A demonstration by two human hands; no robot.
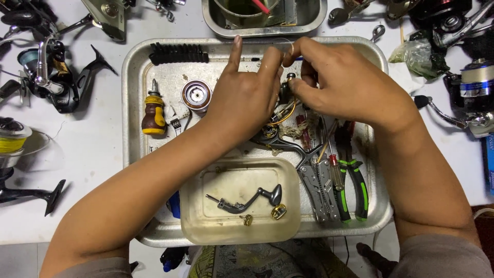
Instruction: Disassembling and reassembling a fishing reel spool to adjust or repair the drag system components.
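My left hand [246, 92] and my right hand [339, 82] meet over the far half of a metal tray [135, 98]. Together they grip a dark fishing-reel body [275, 135] with a gold-coloured ring, mostly hidden under my fingers. The left forefinger points up and away. A thin clear ring or line loop sits at my right thumb tip near the tray's far rim. Below the hands lies a clear plastic tub [239, 226] holding a reel handle [247, 201] and small gold parts.
In the tray lie a stubby yellow-brown screwdriver [153, 110], a round spool [196, 95], a black brush [178, 53], a folding multi-tool [319, 183] and green-handled pliers [355, 177]. Fishing reels [49, 72] lie on the white table at left and right. A second metal container [265, 18] stands beyond.
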